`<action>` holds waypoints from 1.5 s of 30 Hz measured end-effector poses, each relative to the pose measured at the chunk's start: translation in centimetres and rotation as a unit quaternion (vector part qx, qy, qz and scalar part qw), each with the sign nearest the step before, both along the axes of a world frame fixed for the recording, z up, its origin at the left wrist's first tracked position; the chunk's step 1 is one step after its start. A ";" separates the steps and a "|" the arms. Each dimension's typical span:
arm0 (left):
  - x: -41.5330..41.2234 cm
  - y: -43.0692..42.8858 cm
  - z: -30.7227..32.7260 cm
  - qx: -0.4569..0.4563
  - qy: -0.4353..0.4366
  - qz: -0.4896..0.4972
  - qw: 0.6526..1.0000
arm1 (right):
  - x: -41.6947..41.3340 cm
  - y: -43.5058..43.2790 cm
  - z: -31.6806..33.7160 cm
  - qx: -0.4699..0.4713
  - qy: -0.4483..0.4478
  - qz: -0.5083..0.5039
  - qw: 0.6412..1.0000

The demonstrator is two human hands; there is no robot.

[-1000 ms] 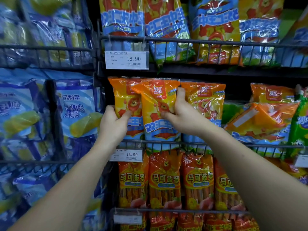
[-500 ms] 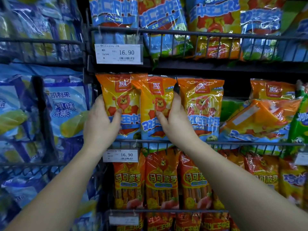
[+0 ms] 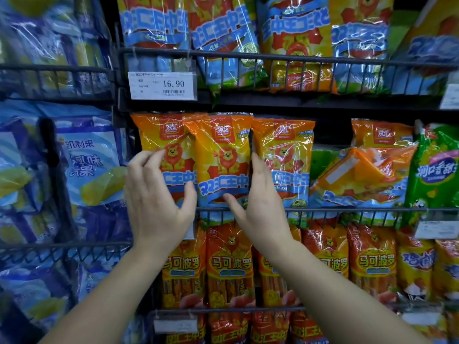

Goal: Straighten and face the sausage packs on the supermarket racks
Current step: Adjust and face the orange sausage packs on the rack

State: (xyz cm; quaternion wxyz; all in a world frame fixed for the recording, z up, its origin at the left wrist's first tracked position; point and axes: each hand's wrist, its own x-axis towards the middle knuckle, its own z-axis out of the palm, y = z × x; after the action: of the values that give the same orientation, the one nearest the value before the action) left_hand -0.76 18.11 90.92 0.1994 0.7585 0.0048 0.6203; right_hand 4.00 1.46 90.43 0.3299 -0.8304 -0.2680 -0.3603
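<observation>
Three orange sausage packs with a lion stand side by side behind the wire rail (image 3: 347, 209) of the middle rack: left pack (image 3: 159, 130), middle pack (image 3: 223, 155), right pack (image 3: 285, 150). All face forward and stand nearly upright. My left hand (image 3: 156, 194) hovers in front of the left pack, fingers loosely spread, thumb near the middle pack's left edge. My right hand (image 3: 260, 199) lies with straight fingers along the middle pack's right edge, its thumb touching the pack's lower front. Further right, another orange pack (image 3: 360, 175) lies tilted on its side.
A green pack (image 3: 434, 170) stands at the far right of the same rack. Blue and orange packs fill the rack above, with a 16.90 price tag (image 3: 162, 85). Red-orange packs (image 3: 229, 264) fill the rack below. Blue corn-sausage packs (image 3: 87, 165) hang on the left.
My left hand has let go of the left pack and drawn back with its fingers spread. The right hand's fingers have straightened against the middle pack, which now stands straighter.
</observation>
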 end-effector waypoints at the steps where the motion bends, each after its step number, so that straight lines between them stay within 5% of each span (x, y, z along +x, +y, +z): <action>1: 0.1 -0.7 0.1 0.012 -0.005 -0.012 1.000 | 0.0 -0.4 -0.2 0.003 -0.017 -0.001 1.000; 6: 0.7 -4.5 0.6 0.102 -0.024 -0.101 0.989 | 0.5 -3.1 -1.2 0.044 -0.077 0.013 0.996; 11: 1.6 -9.0 1.0 0.096 0.077 -0.210 0.970 | 0.6 -6.5 -2.2 0.077 -0.160 0.009 0.984; 18: 3.6 -14.6 2.0 0.037 0.220 -0.134 0.965 | 0.7 -13.3 -4.4 0.172 -0.224 -0.081 0.956; 22: 5.3 -15.9 1.8 0.026 0.252 -0.079 0.964 | 1.1 -16.5 -4.5 0.296 -0.140 -0.071 0.942; 26: 6.6 -16.9 1.9 0.007 0.249 -0.041 0.968 | 1.3 -19.1 -3.5 0.225 -0.053 -0.103 0.967; 31: 7.3 -17.5 2.3 -0.036 0.249 -0.032 0.967 | 2.5 -20.7 -1.6 0.167 0.018 -0.024 0.985; 45: 6.4 -16.1 2.6 -0.121 0.194 -0.078 0.970 | 4.5 -22.0 0.7 0.200 0.139 0.125 0.962</action>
State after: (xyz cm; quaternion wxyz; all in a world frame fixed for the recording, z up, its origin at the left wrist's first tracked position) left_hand 5.69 2.06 93.53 0.3325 0.8328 0.0588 0.4388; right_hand 8.50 -20.52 91.15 0.5653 -0.7496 -0.2434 -0.2435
